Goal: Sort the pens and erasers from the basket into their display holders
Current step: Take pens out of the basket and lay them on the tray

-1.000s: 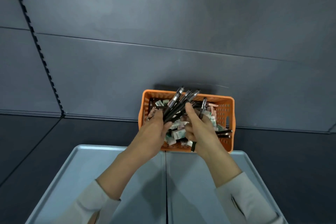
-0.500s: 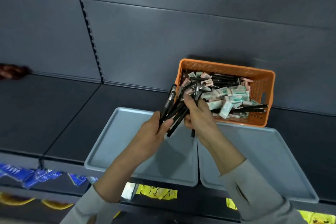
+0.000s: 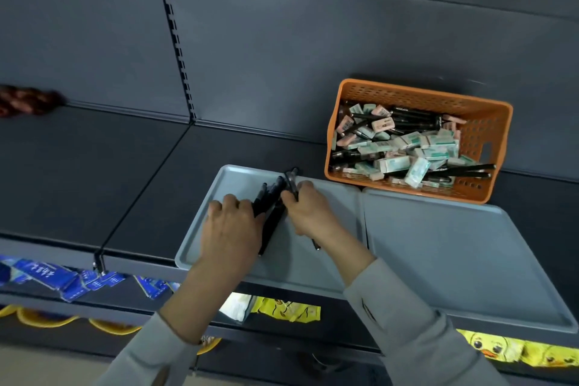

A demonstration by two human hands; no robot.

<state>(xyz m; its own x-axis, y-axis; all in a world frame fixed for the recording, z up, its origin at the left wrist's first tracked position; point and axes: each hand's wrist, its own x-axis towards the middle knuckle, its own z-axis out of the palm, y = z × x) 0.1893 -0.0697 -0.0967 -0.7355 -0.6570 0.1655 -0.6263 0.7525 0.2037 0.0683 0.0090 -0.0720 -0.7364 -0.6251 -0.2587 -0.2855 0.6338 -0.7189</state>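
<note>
An orange basket (image 3: 419,94) stands on the dark shelf at the right, holding several black pens and wrapped erasers (image 3: 423,147). Two grey trays lie in front of it: the left tray (image 3: 332,260) and the right tray (image 3: 454,260). Both hands are low over the left tray. My left hand (image 3: 230,229) is closed around a bundle of black pens (image 3: 272,197) that touches the tray. My right hand (image 3: 308,210) grips the same bundle from the right, with one pen tip sticking out below it.
The shelf's back wall rises close behind the basket, with a slotted upright (image 3: 175,41) at the left. A brown object (image 3: 28,100) lies at the far left of the shelf. Blue packets (image 3: 56,279) and yellow duck packets (image 3: 501,348) hang on the lower shelves.
Both hands carried the bundle of pens out of the basket, down and to the left, onto the left tray. The camera view swung left, so the basket now sits at the right.
</note>
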